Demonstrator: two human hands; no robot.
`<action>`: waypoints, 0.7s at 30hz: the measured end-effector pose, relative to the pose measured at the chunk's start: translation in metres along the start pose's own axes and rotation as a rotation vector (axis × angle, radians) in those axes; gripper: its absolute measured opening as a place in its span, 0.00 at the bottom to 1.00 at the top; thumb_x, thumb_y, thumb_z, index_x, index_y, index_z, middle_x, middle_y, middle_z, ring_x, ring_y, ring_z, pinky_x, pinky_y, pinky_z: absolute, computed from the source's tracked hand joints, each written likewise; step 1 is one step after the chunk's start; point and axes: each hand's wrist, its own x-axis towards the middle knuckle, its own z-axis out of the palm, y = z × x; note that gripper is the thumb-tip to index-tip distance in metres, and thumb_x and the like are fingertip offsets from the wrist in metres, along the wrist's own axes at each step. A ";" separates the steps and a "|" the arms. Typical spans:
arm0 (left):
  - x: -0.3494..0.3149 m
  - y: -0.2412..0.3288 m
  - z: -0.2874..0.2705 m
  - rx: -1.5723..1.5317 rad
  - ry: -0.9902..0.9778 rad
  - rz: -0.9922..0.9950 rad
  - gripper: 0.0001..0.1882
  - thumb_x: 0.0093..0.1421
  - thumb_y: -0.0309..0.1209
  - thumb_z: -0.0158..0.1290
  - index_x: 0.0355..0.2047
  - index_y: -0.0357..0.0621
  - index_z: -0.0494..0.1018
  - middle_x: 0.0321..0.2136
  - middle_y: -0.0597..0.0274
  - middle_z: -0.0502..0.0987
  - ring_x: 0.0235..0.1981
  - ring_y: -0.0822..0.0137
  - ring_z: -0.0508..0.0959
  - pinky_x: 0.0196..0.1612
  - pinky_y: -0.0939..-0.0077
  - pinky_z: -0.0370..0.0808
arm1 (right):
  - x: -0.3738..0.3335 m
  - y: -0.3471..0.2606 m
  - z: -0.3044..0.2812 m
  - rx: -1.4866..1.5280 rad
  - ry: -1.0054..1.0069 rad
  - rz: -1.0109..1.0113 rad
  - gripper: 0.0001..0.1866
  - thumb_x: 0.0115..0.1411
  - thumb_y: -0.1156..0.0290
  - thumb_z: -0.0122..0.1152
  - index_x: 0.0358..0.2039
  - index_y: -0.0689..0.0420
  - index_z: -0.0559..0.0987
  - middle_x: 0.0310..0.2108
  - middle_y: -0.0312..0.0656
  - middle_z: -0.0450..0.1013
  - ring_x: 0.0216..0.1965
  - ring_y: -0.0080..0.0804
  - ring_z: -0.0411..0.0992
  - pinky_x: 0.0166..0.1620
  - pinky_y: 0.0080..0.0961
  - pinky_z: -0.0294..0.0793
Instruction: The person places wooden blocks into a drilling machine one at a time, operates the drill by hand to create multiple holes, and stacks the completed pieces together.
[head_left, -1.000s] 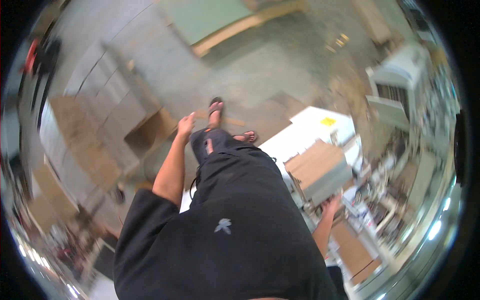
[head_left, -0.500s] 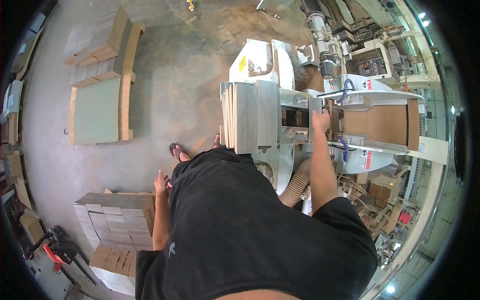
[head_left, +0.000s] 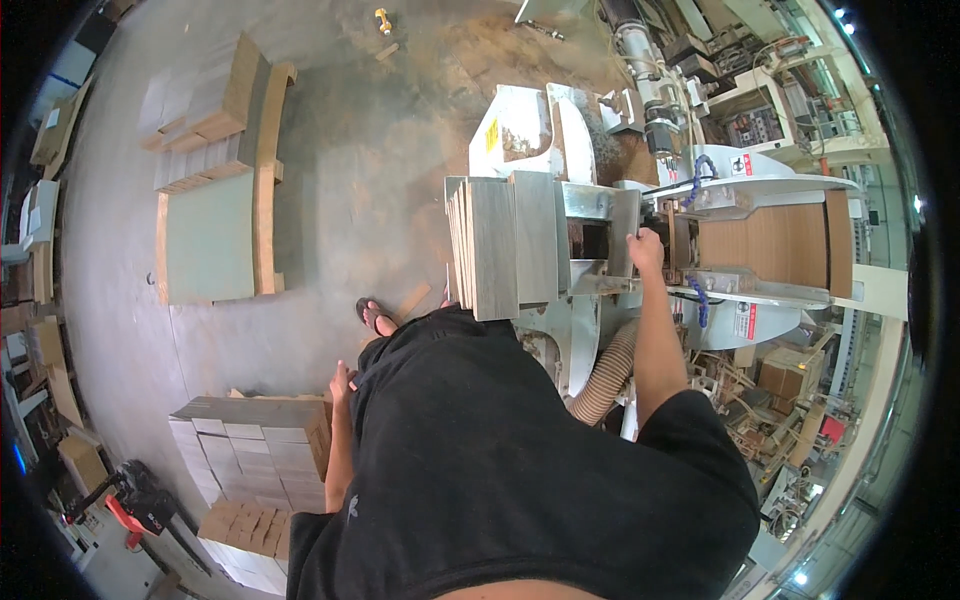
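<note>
My right hand [head_left: 647, 252] is closed at the right edge of a narrow grey board [head_left: 624, 233], its fingers against that edge and partly hidden. The board lies crosswise on the metal bed of a machine, left of a brown wood-faced feed section [head_left: 763, 243]. A stack of grey boards [head_left: 494, 248] stands on edge at the left end of the bed, in front of my body. My left hand [head_left: 342, 380] hangs beside my hip with its fingers loosely apart, holding nothing.
Grey boards [head_left: 205, 105] and a green-grey panel [head_left: 210, 237] lie on a wooden pallet at the left. Another board stack [head_left: 250, 440] stands near my left arm. A ribbed hose [head_left: 607, 378] runs below the bed. A pallet jack [head_left: 140, 498] is at the lower left.
The grey board has shifted slightly left along the bed, and my right hand now sits at its right edge rather than over it. My left hand stays at my side.
</note>
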 end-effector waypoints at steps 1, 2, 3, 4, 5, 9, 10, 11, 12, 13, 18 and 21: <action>0.007 -0.016 -0.007 0.101 -0.021 0.110 0.35 0.65 0.56 0.46 0.49 0.29 0.71 0.38 0.49 0.79 0.33 0.65 0.79 0.37 0.71 0.76 | -0.009 -0.006 -0.003 0.183 0.018 -0.059 0.15 0.56 0.61 0.62 0.40 0.57 0.80 0.36 0.48 0.79 0.38 0.46 0.77 0.42 0.36 0.73; 0.017 -0.029 -0.015 0.218 -0.052 0.214 0.36 0.64 0.56 0.47 0.51 0.29 0.70 0.39 0.49 0.79 0.35 0.64 0.79 0.40 0.71 0.76 | -0.014 -0.015 -0.004 0.398 -0.035 -0.155 0.16 0.58 0.63 0.61 0.42 0.58 0.80 0.37 0.46 0.79 0.39 0.41 0.77 0.43 0.34 0.72; 0.026 -0.041 -0.022 0.401 -0.047 0.276 0.37 0.64 0.56 0.48 0.53 0.28 0.69 0.41 0.48 0.79 0.36 0.64 0.79 0.42 0.70 0.76 | -0.022 -0.021 -0.004 0.609 -0.083 -0.230 0.16 0.59 0.64 0.61 0.45 0.59 0.79 0.38 0.43 0.79 0.40 0.35 0.76 0.44 0.32 0.72; 0.040 -0.043 -0.025 0.306 -0.088 0.285 0.38 0.63 0.58 0.48 0.52 0.29 0.70 0.41 0.49 0.79 0.38 0.64 0.79 0.44 0.70 0.74 | -0.031 -0.024 -0.006 0.807 -0.114 -0.260 0.17 0.61 0.65 0.60 0.47 0.61 0.79 0.39 0.41 0.79 0.40 0.30 0.76 0.45 0.31 0.72; 0.050 -0.044 -0.026 0.290 -0.078 0.164 0.38 0.62 0.59 0.49 0.51 0.30 0.71 0.41 0.50 0.79 0.40 0.63 0.78 0.46 0.70 0.73 | -0.041 -0.029 -0.002 0.833 -0.059 -0.252 0.18 0.61 0.65 0.60 0.48 0.63 0.78 0.42 0.41 0.79 0.43 0.29 0.75 0.47 0.30 0.71; 0.066 -0.006 -0.037 0.245 -0.165 -0.050 0.46 0.62 0.63 0.45 0.59 0.26 0.64 0.41 0.46 0.79 0.34 0.66 0.78 0.34 0.72 0.75 | -0.067 -0.057 0.025 0.877 -0.094 -0.231 0.20 0.62 0.64 0.60 0.50 0.65 0.77 0.44 0.41 0.78 0.46 0.27 0.72 0.52 0.26 0.68; 0.062 0.008 -0.038 0.154 -0.179 0.058 0.46 0.62 0.63 0.45 0.59 0.26 0.64 0.41 0.46 0.79 0.33 0.65 0.79 0.32 0.72 0.74 | -0.069 -0.067 0.031 0.871 -0.136 -0.237 0.19 0.62 0.65 0.60 0.50 0.63 0.78 0.42 0.39 0.78 0.43 0.25 0.72 0.49 0.25 0.69; 0.053 0.019 -0.034 0.088 -0.144 0.094 0.46 0.62 0.63 0.45 0.59 0.25 0.64 0.42 0.45 0.78 0.32 0.64 0.79 0.31 0.72 0.74 | -0.072 -0.073 0.035 0.719 -0.094 -0.308 0.18 0.63 0.64 0.59 0.49 0.62 0.78 0.38 0.39 0.79 0.39 0.25 0.73 0.45 0.25 0.70; 0.044 0.033 -0.031 0.027 -0.094 0.128 0.45 0.62 0.62 0.46 0.58 0.25 0.63 0.42 0.45 0.78 0.31 0.63 0.79 0.29 0.72 0.73 | -0.076 -0.079 0.040 0.554 -0.079 -0.273 0.17 0.63 0.64 0.59 0.48 0.61 0.78 0.35 0.40 0.79 0.36 0.25 0.73 0.41 0.25 0.71; 0.040 0.052 -0.033 -0.047 -0.148 0.048 0.45 0.64 0.59 0.46 0.60 0.25 0.59 0.47 0.40 0.75 0.38 0.55 0.80 0.35 0.71 0.76 | -0.082 -0.085 0.046 0.491 -0.037 -0.277 0.16 0.63 0.64 0.57 0.47 0.60 0.79 0.28 0.41 0.77 0.29 0.26 0.72 0.35 0.26 0.70; 0.005 0.110 -0.037 -0.138 -0.114 0.014 0.45 0.63 0.60 0.46 0.64 0.31 0.54 0.61 0.39 0.63 0.60 0.48 0.68 0.55 0.59 0.68 | -0.100 -0.101 0.051 0.505 0.169 -0.413 0.18 0.60 0.61 0.60 0.46 0.59 0.80 0.32 0.52 0.78 0.36 0.49 0.76 0.42 0.35 0.74; -0.005 0.128 -0.052 -0.076 -0.147 -0.038 0.45 0.62 0.61 0.45 0.66 0.38 0.53 0.64 0.45 0.61 0.63 0.48 0.64 0.59 0.47 0.61 | -0.094 -0.092 0.003 0.797 0.128 -0.237 0.16 0.61 0.64 0.58 0.45 0.60 0.80 0.36 0.51 0.79 0.41 0.45 0.77 0.45 0.33 0.74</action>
